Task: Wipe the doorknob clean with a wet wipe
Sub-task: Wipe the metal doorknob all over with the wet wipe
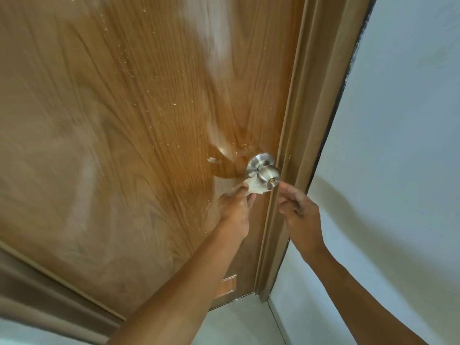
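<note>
A round brushed-steel doorknob (268,176) with a brass keyhole sits on its steel rose plate (258,161) near the right edge of a brown wood-grain door (139,115). My left hand (235,204) pinches a crumpled white wet wipe (256,186) and presses it against the underside and left of the knob. My right hand (298,207) hovers just right of the knob, fingers loosely spread, fingertips close to the knob but holding nothing.
The brown door frame (306,135) runs along the door's right edge, right behind my right hand. A pale wall (403,145) lies to the right of it. Light floor (239,319) shows below the door, with a small orange sticker (227,286) near the door's bottom.
</note>
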